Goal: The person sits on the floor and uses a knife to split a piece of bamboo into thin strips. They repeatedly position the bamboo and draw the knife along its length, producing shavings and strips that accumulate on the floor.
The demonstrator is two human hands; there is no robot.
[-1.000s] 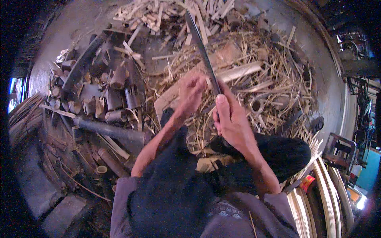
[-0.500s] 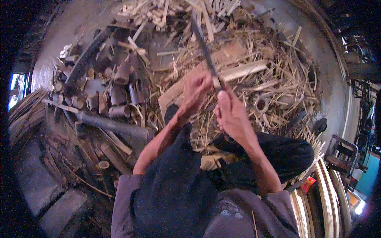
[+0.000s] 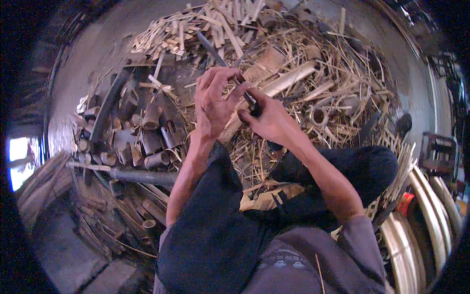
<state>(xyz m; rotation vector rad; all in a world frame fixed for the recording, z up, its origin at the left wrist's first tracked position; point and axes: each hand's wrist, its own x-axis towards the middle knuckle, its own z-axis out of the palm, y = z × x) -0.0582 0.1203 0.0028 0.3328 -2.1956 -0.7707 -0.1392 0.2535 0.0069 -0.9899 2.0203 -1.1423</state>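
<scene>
My right hand (image 3: 271, 120) is wrapped around the dark handle of a long knife (image 3: 210, 48). The knife's grey blade points to the far left, and its middle is hidden behind my left hand (image 3: 214, 100). The curled fingers and thumb of that hand close on the knife just ahead of the handle. Whether a small piece is also between them cannot be made out. Below and beyond both hands, a pale split bamboo length (image 3: 291, 79) and a wooden board (image 3: 267, 61) lie among shavings (image 3: 338, 68).
A heap of short split sticks (image 3: 181, 34) is at the far side. Cut bamboo sections (image 3: 152, 117) stand and lie on the left, near a long dark pole (image 3: 142, 176). Long pale strips (image 3: 426, 210) curve along the right, near a small dark stool (image 3: 438, 152).
Both hands have shifted left and slightly away from me. My left hand has risen in front of the blade, and the knife now tilts further left. The view has also shifted.
</scene>
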